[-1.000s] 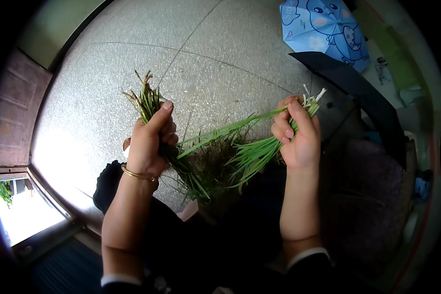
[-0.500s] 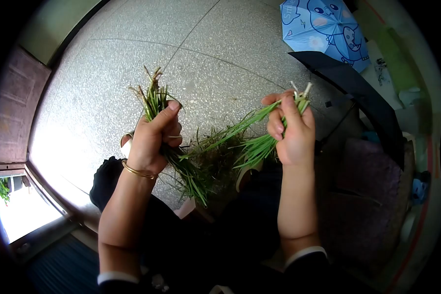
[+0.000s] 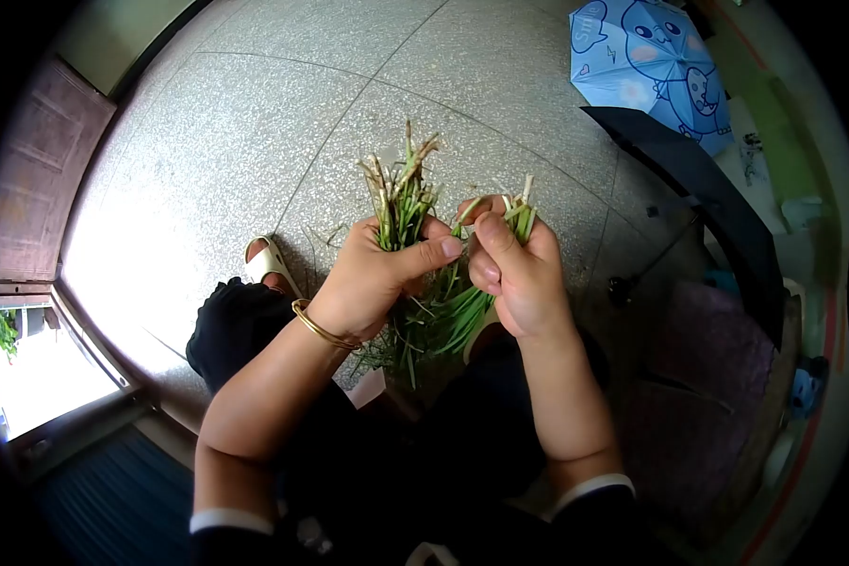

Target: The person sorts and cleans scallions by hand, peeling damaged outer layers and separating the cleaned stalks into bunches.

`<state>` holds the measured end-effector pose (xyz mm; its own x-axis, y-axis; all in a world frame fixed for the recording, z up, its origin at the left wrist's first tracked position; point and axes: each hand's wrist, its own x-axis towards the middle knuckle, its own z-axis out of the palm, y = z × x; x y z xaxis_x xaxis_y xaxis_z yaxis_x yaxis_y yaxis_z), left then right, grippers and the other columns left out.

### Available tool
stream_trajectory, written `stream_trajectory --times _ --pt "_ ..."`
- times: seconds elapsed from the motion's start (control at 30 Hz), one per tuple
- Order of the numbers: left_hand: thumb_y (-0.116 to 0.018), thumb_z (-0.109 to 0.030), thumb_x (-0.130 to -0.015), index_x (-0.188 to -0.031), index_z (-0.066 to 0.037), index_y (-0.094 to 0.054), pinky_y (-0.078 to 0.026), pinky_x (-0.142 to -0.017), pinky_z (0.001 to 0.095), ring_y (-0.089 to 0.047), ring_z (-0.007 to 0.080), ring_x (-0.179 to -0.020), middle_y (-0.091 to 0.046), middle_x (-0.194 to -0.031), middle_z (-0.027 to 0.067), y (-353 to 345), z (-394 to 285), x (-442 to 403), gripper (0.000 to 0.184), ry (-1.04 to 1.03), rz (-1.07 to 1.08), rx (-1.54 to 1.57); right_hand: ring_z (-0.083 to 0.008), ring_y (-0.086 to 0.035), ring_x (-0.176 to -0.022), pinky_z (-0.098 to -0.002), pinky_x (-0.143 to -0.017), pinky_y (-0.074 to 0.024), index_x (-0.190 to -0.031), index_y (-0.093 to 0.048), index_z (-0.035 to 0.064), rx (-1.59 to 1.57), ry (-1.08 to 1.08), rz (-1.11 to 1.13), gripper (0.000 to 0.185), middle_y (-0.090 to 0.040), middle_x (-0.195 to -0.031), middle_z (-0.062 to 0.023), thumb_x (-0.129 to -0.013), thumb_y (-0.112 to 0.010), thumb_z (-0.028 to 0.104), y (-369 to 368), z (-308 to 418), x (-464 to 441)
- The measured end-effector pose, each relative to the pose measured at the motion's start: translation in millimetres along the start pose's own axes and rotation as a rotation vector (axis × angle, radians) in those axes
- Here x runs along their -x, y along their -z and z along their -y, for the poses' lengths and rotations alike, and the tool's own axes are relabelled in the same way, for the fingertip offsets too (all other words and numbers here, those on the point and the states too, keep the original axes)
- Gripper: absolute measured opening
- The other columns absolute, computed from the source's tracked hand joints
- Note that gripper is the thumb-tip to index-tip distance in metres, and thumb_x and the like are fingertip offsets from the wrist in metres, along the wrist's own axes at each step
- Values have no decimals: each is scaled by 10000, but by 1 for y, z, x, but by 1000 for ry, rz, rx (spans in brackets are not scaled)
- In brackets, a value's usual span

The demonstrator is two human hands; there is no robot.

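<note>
A bunch of garlic chives (image 3: 404,203) stands in my left hand (image 3: 373,274), closed round it, with brownish, untrimmed stem ends pointing up and away. My right hand (image 3: 524,269) is closed on a smaller bunch with pale, cleaner ends (image 3: 519,212). Its green leaves (image 3: 457,321) hang down between the two hands. A single stalk (image 3: 470,209) sticks out at my right thumb and forefinger, close to my left thumb tip. Whether the left thumb touches that stalk, I cannot tell. Both hands are above my lap, nearly together.
Speckled floor (image 3: 255,141) spreads ahead, with a sandalled foot (image 3: 272,264) at the left. Two opened umbrellas, one light blue (image 3: 646,71) and one black (image 3: 717,208), lie at the right. A wooden door (image 3: 42,179) stands at the far left.
My left hand has moved right and my right hand slightly left and down, bringing the two bunches close together. The view has shifted a little, so the left sandal shows more fully.
</note>
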<state>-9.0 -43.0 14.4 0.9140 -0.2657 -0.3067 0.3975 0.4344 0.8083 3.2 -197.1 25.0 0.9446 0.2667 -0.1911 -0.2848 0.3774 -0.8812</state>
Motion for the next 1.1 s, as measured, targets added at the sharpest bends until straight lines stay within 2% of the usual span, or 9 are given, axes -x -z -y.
stream_trajectory --times 0.1,0.5,0.63,0.7,0.73,0.8,0.83,0.93,1.1 --pt "-685 -112 -747 -766 -40 -603 -288 -424 175 -399 22 -483 -507 -596 -46 1 -2 2 110 6 -27 -46 -14 -378 -494 -173 -426 -295 -837 -552 49 230 -6 23 116 -500 -666 43 -819 -603 152 3 0 1" --pt "-680 -107 -747 -776 -37 -585 -311 -439 183 -401 38 -486 -505 -619 -36 7 -5 4 121 90 13 41 -23 -351 -494 -186 -462 -305 -764 -524 51 387 73 -104 133 -425 -613 58 -834 -561 158 18 13 2" --pt "-670 -117 -757 -781 -45 -578 -296 -435 189 -375 44 -469 -487 -608 -37 7 -6 5 119 78 -3 98 -27 -394 -512 -183 -473 -341 -797 -539 43 455 171 -189 96 -484 -627 38 -823 -560 134 35 22 0" --pt "-663 -132 -765 -778 -50 -575 -279 -425 192 -352 44 -452 -479 -608 -31 10 -6 4 121 47 14 155 -31 -385 -474 -168 -407 -294 -837 -547 26 735 391 -236 107 -494 -613 15 -833 -540 132 38 14 -3" --pt "-663 -132 -765 -778 -50 -575 -279 -425 192 -352 44 -452 -479 -608 -31 11 -6 4 121 48 16 154 -31 -385 -474 -168 -407 -294 -837 -547 26 735 391 -238 107 -494 -613 15 -833 -540 132 38 12 -3" --pt "-661 -137 -766 -772 -47 -572 -279 -422 194 -349 42 -449 -482 -613 -28 11 -7 3 127 3 45 207 -96 -491 -582 -247 -554 -415 -829 -580 41 725 -25 -50 136 -539 -648 -10 -838 -543 172 36 10 -1" --pt "-655 -131 -770 -779 -45 -575 -277 -421 190 -348 41 -450 -491 -623 -27 10 -6 3 118 -13 52 222 -120 -500 -577 -282 -571 -425 -863 -604 55 722 -132 -35 156 -541 -651 -21 -851 -523 187 30 6 -1" --pt "-659 -124 -767 -772 -41 -582 -280 -423 186 -359 38 -458 -505 -622 -28 6 -8 5 113 5 35 198 -39 -416 -498 -177 -435 -341 -949 -590 41 21 -263 166 184 -514 -639 18 -870 -505 184 20 -12 -2" --pt "-674 -122 -756 -766 -34 -598 -286 -430 179 -387 33 -475 -522 -611 -31 1 -5 5 117 20 6 48 -16 -393 -490 -142 -404 -300 -1019 -567 27 -250 -141 66 225 -523 -684 26 -874 -519 192 2 -19 -1"
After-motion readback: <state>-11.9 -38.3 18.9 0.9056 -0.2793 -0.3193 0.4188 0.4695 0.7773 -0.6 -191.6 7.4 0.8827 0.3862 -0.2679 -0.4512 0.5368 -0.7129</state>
